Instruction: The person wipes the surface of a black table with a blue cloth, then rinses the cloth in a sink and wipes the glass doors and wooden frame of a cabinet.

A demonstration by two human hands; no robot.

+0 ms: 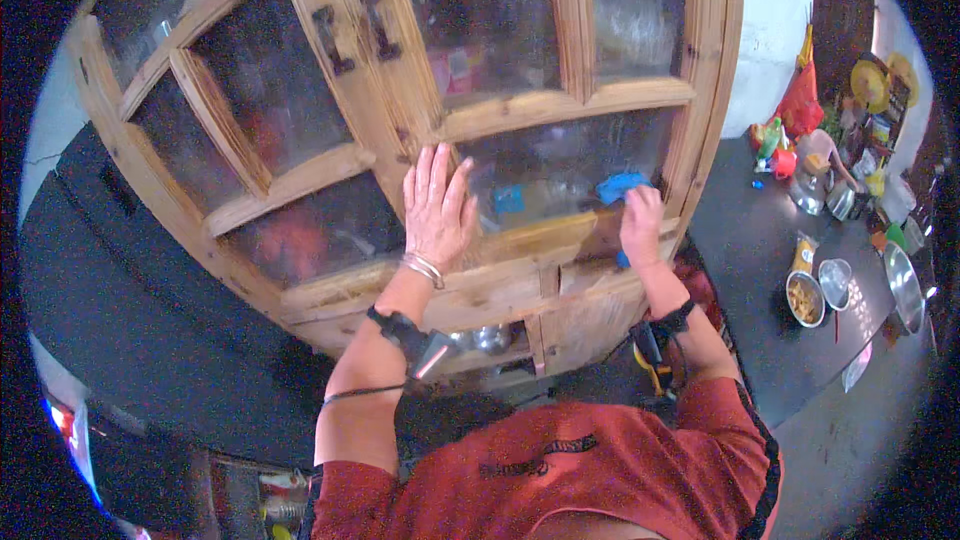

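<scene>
In front of me stands a wooden cabinet point(517, 109) with glass-paned doors and dark metal handles point(381, 24). My left hand point(439, 210) lies flat against the wooden door frame near the middle, thumb apart from the fingers, with nothing in it. A blue cloth point(621, 186) is bunched in my right hand point(643, 221), against the lower part of the right door's bottom glass pane point(540, 161). Through the glass, a blue patch and other blurred items show, too unclear to name. Metal bowls point(487, 337) sit in an opening under the doors.
To the right is a dark countertop point(757, 240) holding a bowl of food pieces point(805, 300), another small bowl point(835, 283), a large metal basin point(904, 289) and several utensils. A red bag point(801, 105) stands by the wall. A dark surface point(165, 292) lies to the left.
</scene>
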